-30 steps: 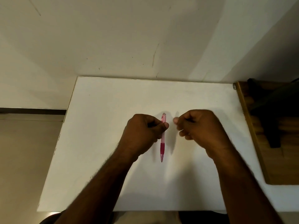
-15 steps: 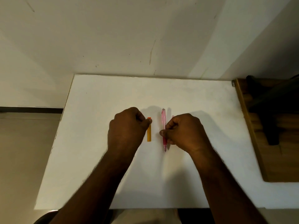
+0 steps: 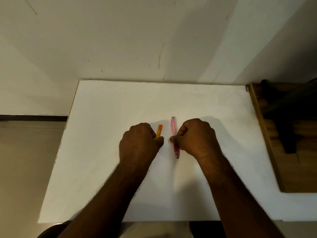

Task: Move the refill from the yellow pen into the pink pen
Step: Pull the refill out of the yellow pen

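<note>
The pink pen (image 3: 173, 127) lies lengthwise on the white table (image 3: 103, 152), its tip pointing toward me. My right hand (image 3: 195, 136) is closed over its middle, thumb and fingers pinching the barrel. The yellow pen (image 3: 159, 130) lies just left of it, and only its orange-capped far end shows. My left hand (image 3: 139, 143) is curled over the rest of the yellow pen, with the thumb against it. The two thumbs sit a small gap apart. No refill is visible.
A wooden surface (image 3: 267, 134) with dark objects (image 3: 288, 121) on it adjoins the table's right edge. A white wall stands right behind the table. Floor lies off the left edge. The near table edge is just below my forearms.
The yellow pen has appeared on the table from my left hand. My right hand moved left and closed on the pink pen. Both hands now sit slightly nearer me.
</note>
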Tool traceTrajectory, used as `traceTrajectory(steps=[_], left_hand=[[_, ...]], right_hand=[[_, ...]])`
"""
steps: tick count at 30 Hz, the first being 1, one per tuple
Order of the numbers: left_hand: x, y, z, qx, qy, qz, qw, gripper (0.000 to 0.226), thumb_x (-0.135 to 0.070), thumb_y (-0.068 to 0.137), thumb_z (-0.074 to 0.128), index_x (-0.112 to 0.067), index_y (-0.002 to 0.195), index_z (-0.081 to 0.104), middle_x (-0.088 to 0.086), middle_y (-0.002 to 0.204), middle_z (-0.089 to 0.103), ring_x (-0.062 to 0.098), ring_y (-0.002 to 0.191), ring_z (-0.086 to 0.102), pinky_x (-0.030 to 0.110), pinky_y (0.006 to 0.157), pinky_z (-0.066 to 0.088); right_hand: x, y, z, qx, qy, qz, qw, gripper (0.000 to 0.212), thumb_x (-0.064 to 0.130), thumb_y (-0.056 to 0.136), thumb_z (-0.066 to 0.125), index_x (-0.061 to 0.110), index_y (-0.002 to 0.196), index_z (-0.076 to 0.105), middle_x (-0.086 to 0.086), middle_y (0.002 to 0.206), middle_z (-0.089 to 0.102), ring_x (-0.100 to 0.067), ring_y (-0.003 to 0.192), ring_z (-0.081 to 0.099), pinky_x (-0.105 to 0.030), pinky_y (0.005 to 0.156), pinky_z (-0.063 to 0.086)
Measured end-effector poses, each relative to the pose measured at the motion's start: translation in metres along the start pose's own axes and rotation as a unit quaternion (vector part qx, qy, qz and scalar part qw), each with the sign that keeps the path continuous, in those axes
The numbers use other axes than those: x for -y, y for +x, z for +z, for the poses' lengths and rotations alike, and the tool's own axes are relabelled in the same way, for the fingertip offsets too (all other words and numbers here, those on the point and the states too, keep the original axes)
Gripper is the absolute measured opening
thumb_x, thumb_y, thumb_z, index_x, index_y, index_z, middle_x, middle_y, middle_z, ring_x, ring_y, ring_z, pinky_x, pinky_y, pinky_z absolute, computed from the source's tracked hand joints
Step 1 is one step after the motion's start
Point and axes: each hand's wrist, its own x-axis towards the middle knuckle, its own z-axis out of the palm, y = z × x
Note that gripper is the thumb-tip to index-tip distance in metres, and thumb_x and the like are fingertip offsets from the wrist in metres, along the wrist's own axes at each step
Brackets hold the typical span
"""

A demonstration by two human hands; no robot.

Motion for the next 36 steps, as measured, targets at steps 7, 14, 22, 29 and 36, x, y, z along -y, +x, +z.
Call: traceTrajectory(steps=[7,14,22,29,36], left_hand=[[-0.008,-0.004,-0.010,-0.008,-0.026,0.025,0.999,0.016,-0.041,0.072,0.075,-0.027,0.072,0.066,-0.010,0.067,0.063,0.008,0.059,0.056,0.021,0.051,0.037],[-0.014,-0.007,-0.019,-0.034,-0.063,0.105,0.992,0.017,-0.039,0.070,0.077,-0.027,0.070,0.065,-0.012,0.066,0.062,0.008,0.063,0.059,0.022,0.054,0.042],[-0.012,-0.004,-0.024,-0.055,-0.088,0.083,0.991,0.018,-0.039,0.067,0.075,-0.027,0.066,0.062,-0.011,0.063,0.064,0.008,0.062,0.062,0.024,0.056,0.048],[-0.007,0.001,-0.032,-0.089,-0.134,0.066,0.985,0.022,-0.049,0.060,0.074,-0.032,0.065,0.061,-0.015,0.061,0.064,0.003,0.058,0.061,0.020,0.050,0.038],[-0.006,0.002,-0.031,-0.092,-0.129,0.073,0.985,0.020,-0.046,0.060,0.072,-0.031,0.063,0.060,-0.015,0.059,0.064,0.003,0.056,0.060,0.019,0.050,0.036]], right_hand=[[-0.001,-0.001,-0.009,-0.086,0.232,-0.014,0.969,0.024,0.043,0.086,0.078,0.020,0.079,0.072,0.001,0.073,0.076,-0.021,0.071,0.075,-0.045,0.079,0.063],[0.003,0.001,-0.009,-0.050,0.403,-0.011,0.914,0.007,0.016,0.085,0.081,0.017,0.091,0.077,-0.004,0.083,0.079,-0.018,0.074,0.077,-0.037,0.078,0.066],[-0.002,0.004,-0.009,-0.112,0.412,-0.010,0.904,0.013,0.013,0.081,0.083,0.022,0.080,0.074,-0.001,0.073,0.078,-0.019,0.070,0.077,-0.043,0.078,0.065],[0.024,-0.014,0.025,-0.061,0.168,-0.127,0.976,0.008,0.020,0.081,0.078,0.019,0.087,0.072,-0.001,0.083,0.078,-0.025,0.086,0.074,-0.037,0.081,0.058],[0.030,-0.022,0.042,-0.088,0.076,-0.151,0.982,0.019,0.030,0.091,0.073,0.016,0.103,0.069,-0.008,0.108,0.078,-0.031,0.111,0.069,-0.040,0.100,0.050]])
